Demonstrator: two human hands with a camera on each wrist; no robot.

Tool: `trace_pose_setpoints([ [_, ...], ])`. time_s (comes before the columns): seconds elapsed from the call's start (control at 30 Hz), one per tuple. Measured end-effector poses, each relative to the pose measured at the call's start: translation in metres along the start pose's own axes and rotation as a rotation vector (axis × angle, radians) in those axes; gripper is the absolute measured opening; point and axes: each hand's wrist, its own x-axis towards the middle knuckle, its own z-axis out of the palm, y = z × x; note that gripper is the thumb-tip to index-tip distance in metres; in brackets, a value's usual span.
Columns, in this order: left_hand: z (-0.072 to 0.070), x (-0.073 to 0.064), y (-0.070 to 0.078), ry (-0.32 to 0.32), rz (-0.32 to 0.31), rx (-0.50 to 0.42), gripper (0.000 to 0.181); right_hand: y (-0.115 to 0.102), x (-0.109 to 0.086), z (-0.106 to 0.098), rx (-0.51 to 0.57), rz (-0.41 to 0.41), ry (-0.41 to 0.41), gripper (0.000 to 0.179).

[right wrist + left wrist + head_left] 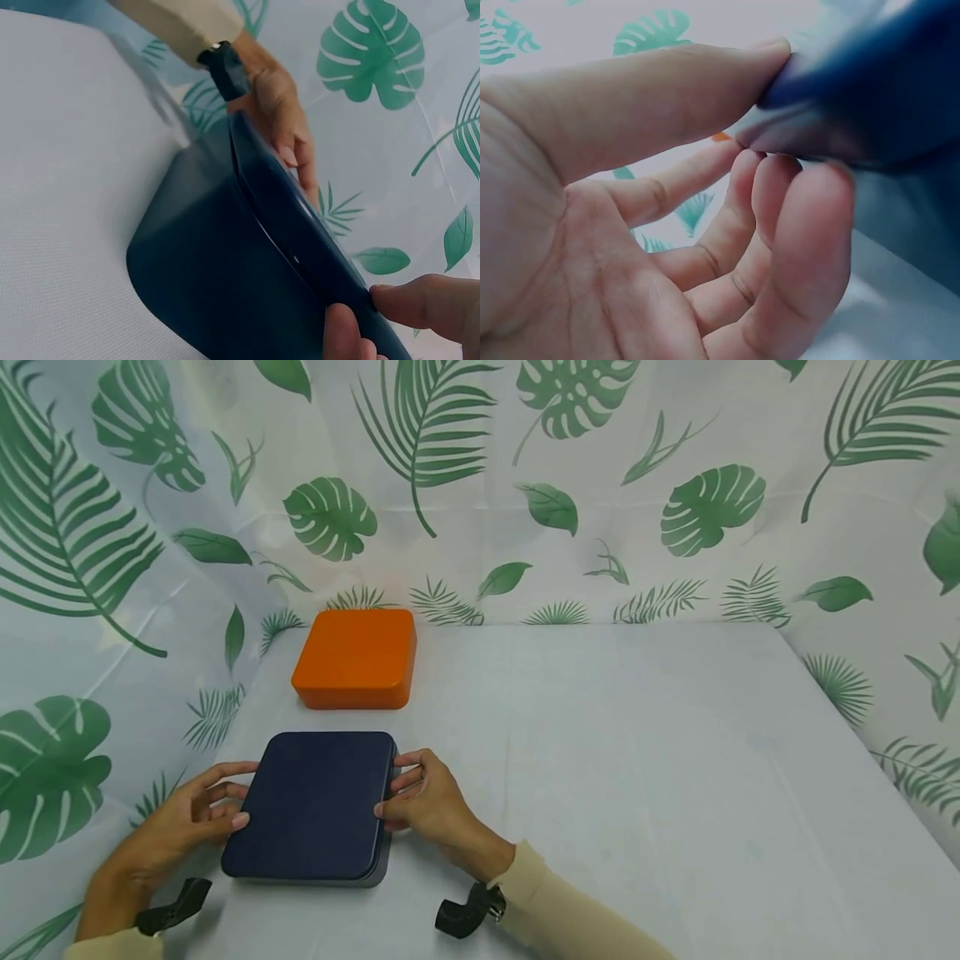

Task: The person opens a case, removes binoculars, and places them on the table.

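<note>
A square, dark navy tin (348,883) with rounded corners lies at the left front of the white table. Its lid (315,802) is on top, and a thin dark gap runs between lid and body in the right wrist view. My left hand (191,810) pinches the lid's left edge, thumb above and fingertips under the rim in the left wrist view. At the opposite edge my right hand (431,797) pinches the lid between thumb (420,304) and fingers (342,334).
An orange square box (356,656) of similar shape stands just behind the tin. White cloth (637,735) covers the table, and a leaf-patterned curtain (465,543) hangs along the back and both sides. Black wrist mounts sit on both sleeves.
</note>
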Motion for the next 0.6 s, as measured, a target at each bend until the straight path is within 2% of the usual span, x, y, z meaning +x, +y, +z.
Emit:
trace_pose_setpoints([
  [0.4,-0.002,0.002,-0.011,-0.106,0.09,-0.205,0.068,0.001,0.002,-0.001,0.039,-0.002,-0.033,0.067],
  [0.6,-0.002,0.002,-0.014,-0.127,0.149,-0.287,0.072,0.001,0.001,-0.001,0.044,-0.023,-0.05,0.066],
])
